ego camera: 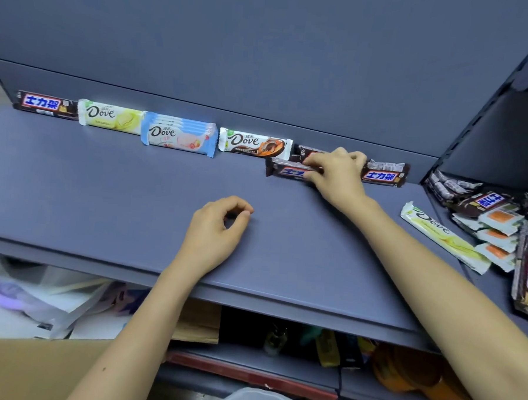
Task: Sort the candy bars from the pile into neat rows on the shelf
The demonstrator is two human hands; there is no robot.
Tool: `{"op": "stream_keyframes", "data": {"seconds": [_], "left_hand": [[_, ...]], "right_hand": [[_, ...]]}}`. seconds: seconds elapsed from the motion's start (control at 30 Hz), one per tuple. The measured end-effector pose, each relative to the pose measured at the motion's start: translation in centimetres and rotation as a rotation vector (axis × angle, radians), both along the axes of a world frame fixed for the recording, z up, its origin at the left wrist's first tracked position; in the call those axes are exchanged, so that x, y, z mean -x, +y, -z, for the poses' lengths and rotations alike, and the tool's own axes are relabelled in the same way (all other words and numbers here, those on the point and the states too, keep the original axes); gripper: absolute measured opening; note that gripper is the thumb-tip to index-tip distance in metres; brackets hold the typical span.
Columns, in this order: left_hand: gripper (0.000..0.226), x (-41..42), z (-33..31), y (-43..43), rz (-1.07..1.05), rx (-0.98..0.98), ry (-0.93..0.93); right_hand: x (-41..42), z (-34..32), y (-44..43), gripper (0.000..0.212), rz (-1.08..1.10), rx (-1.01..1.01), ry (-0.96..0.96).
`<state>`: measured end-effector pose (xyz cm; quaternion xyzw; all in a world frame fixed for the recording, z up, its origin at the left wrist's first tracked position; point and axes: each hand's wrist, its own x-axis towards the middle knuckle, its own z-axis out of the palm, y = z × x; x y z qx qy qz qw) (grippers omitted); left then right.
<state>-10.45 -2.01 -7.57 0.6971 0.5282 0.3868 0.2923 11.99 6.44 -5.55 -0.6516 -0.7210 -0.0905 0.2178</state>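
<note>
Soft, even light, glare on pale wrappers, wide-angle bending at edges.

Four Snickers bars are set out on the shelf: one at the left end of its back edge and three toward the right end, at the right hand. Of the yellow-green Dove bars there are two, one in the back row and one lying loose near the shelf's right edge. The blue-and-pink Dove bars form one stack showing four wrapper edges. There is one brown Dove bar. In the pile at the right edge, at least three orange-and-white bars show. Its Snickers bars overlap too much to count.
</note>
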Motion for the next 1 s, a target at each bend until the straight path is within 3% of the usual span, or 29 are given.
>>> {"op": "stream_keyframes", "data": {"seconds": [0.1,0.2,0.27,0.57,1.0], "left_hand": [[0.013,0.0,-0.1,0.0,0.004,-0.004,0.010],[0.012,0.0,0.0,-0.1,0.012,-0.003,0.032],[0.012,0.1,0.1,-0.1,0.016,-0.002,0.033],[0.014,0.4,0.2,0.1,0.053,0.000,0.059],[0.018,0.6,0.4,0.3,0.067,0.010,-0.001]], "right_hand": [[2.1,1.2,-0.8,0.008,-0.088,-0.136,-0.181],[3.5,1.8,-0.9,0.014,-0.064,-0.164,-0.313],[3.3,1.4,-0.5,0.006,-0.070,-0.114,-0.246],[-2.7,-1.3,2.3,0.025,0.093,0.204,0.046],[-3.6,-1.4,3.2,0.018,0.068,0.169,-0.009]]}}
